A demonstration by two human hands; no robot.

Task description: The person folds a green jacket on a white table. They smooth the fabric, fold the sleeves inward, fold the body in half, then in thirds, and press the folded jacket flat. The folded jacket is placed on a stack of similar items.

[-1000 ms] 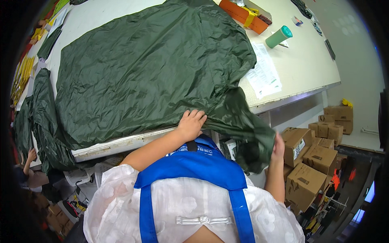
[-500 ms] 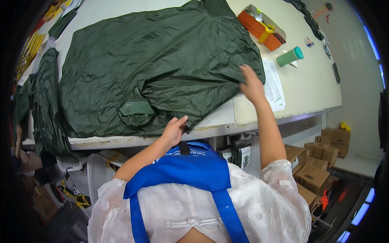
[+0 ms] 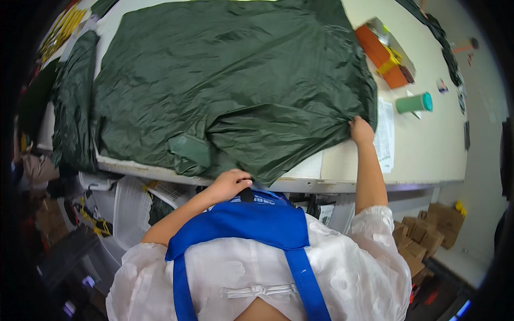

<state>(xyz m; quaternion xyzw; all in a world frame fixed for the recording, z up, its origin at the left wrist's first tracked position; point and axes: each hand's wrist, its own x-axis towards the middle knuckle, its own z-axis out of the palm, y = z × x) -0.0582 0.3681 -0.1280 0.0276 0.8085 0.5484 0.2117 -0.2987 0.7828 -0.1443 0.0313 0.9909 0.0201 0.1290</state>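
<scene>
A large dark green garment (image 3: pixel 230 64) of thin, shiny, raincoat-like cloth lies spread over the table, wrinkled, with a raised fold across its near part. My right hand (image 3: pixel 362 130) pinches the cloth near its right edge, and creases run from the fingers toward the left. At the table's front edge, my left hand (image 3: pixel 231 183) has its fingers closed on the near hem, close to my blue apron (image 3: pixel 241 219). A small, flat green flap (image 3: pixel 190 149) stands out on the garment left of that fold.
Right of the garment are an orange box (image 3: pixel 383 56) holding yellow items, a green cylinder with a teal end (image 3: pixel 413 103) and printed sheets (image 3: pixel 384 139). More dark green cloth (image 3: pixel 76 101) hangs at the table's left side. Below stand a white basket (image 3: pixel 131 208) and cardboard boxes (image 3: pixel 444 222).
My right hand, open over the cloth before, has closed on it near the right edge. Creases now gather at its fingers. The whole view has shifted, with the table's things appearing farther right.
</scene>
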